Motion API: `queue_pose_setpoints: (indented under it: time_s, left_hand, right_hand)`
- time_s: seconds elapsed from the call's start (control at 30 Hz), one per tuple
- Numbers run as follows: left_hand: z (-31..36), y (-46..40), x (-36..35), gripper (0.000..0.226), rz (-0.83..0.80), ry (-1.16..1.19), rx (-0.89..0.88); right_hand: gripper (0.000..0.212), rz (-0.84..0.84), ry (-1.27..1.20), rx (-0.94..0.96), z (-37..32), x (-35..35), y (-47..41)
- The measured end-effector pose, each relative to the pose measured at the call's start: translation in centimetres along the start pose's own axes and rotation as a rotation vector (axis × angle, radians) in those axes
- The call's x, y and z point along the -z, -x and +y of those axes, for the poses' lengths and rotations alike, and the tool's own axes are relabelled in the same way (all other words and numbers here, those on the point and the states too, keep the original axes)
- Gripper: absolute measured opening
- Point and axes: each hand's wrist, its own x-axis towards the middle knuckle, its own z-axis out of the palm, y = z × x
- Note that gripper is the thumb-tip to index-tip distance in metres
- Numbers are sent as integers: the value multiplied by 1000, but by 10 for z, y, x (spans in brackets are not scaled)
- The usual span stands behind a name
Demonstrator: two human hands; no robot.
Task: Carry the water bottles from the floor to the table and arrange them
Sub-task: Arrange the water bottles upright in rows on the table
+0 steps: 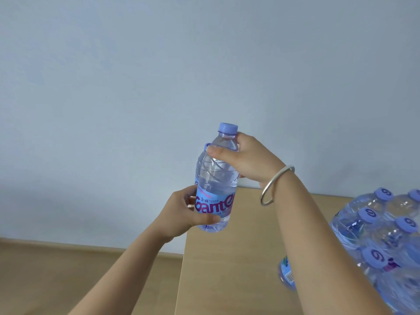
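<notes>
A second bottle [201, 164] sits almost wholly hidden behind the held bottle [216, 178], only a sliver of its side and cap showing at the left. The left hand [181, 214] covers the start of the label's lettering, and its fingers vanish behind the bottle. The right forearm hides most of a bottle [286, 272] on the table [227, 269]. The pack [381, 237] of bottles runs off the right edge, its near end blurred.
</notes>
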Motion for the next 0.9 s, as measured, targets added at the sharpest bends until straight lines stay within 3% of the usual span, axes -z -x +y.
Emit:
queue_pose_setpoints:
  time_s: [0.17,0.33,0.5,0.9]
  left_hand:
    - [-38,-23,4,60,77,-68,29]
    - [-85,-48,2,59,77,-123,82]
    - [-118,-72,-3,60,90,-167,128]
    - [-141,-98,9,60,72,-257,133]
  right_hand:
    - [41,52,60,-34,28,-22,-14]
    - [27,88,156,-127,64,-36,-24]
    - [33,85,207,-187,94,-49,-38]
    - [31,141,262,-147,117,-64,-64]
